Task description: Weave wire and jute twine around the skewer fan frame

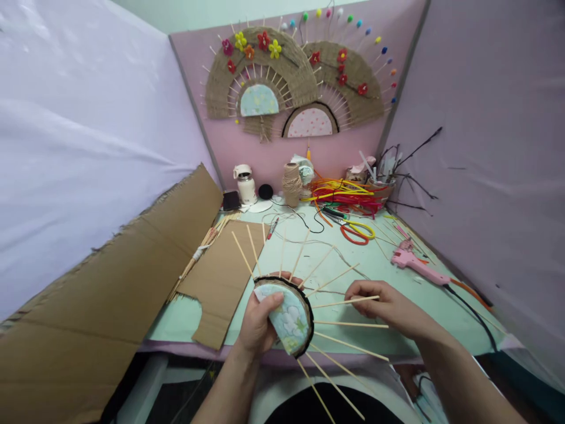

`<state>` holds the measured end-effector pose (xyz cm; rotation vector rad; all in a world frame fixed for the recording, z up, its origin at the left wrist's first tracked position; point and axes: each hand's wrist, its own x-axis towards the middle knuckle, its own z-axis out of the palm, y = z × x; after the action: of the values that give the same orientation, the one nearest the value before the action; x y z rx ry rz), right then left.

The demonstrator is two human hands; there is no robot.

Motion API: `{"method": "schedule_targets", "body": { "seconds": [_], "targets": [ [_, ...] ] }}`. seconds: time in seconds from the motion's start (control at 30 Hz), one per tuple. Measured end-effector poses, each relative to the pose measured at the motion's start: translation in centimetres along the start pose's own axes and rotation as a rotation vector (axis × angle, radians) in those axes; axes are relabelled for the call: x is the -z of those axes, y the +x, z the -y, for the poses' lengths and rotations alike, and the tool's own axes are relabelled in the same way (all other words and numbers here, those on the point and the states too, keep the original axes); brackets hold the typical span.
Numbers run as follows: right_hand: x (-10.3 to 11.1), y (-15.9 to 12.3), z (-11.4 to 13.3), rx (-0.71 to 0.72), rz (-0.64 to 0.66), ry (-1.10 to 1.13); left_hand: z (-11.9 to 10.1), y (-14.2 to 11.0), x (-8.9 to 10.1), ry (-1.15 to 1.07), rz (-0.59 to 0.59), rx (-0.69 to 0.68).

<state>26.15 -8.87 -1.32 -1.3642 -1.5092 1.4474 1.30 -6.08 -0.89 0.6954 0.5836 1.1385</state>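
Note:
My left hand [262, 321] grips a half-round fan piece [289, 315] faced with pale blue floral fabric, thumb on the front and fingers behind. Black cord [310, 309] edges its curved rim, and several thin wooden sticks [351, 324] fan outward from it. At the right, my right hand [375, 300] is closed in a pinch beside one stick's outer end. A thin strand of twine [329, 291] runs from behind the sticks to its fingertips. That stick crosses in front of the fingers, partly hiding the grip.
Cut cardboard [225, 265] lies at left beside bundled sticks [200, 250]. Toward the back are a twine spool [291, 185], a white bottle [246, 185], colourful pipe cleaners [344, 194] and scissors [355, 232]. A pink glue gun [417, 265] with a cord lies right. Decorated fans [260, 65] hang behind.

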Motion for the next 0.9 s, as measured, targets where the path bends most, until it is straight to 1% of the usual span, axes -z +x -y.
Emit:
{"method": "schedule_targets", "body": {
  "seconds": [0.13, 0.27, 0.4, 0.5, 0.57, 0.63, 0.73, 0.83, 0.9],
  "targets": [
    [0.9, 0.3, 0.1, 0.029, -0.057, -0.002, -0.2, -0.1, 0.0, 0.025, -0.018, -0.041],
    [2.2, 1.1, 1.8, 0.079, -0.160, 0.006, -0.5, -0.1, -0.1, 0.084, -0.028, -0.034],
    [3.1, 1.7, 4.3, 0.219, -0.234, 0.062, -0.8, 0.0, -0.3, 0.104, -0.035, -0.011],
    [3.4, 1.5, 5.2, 0.334, -0.296, 0.046, -0.9, 0.1, -0.3, 0.114, -0.047, -0.010],
    [3.6, 1.2, 4.9, 0.383, -0.336, 0.017, -0.8, 0.3, -0.4, 0.107, -0.082, -0.022],
    [3.7, 1.1, 3.9, 0.398, -0.361, 0.018, -0.8, 0.4, -0.7, 0.076, -0.116, -0.036],
    [3.4, 1.2, 1.9, 0.334, -0.357, 0.035, -0.8, 0.8, -1.2, 0.028, -0.158, -0.073],
    [2.3, 1.3, 0.7, 0.238, -0.300, -0.005, -0.8, 1.2, -1.8, 0.004, -0.189, -0.117],
    [1.3, 1.2, 0.5, 0.197, -0.210, -0.038, -0.7, 1.5, -2.2, -0.023, -0.189, -0.124]
  ]
}}
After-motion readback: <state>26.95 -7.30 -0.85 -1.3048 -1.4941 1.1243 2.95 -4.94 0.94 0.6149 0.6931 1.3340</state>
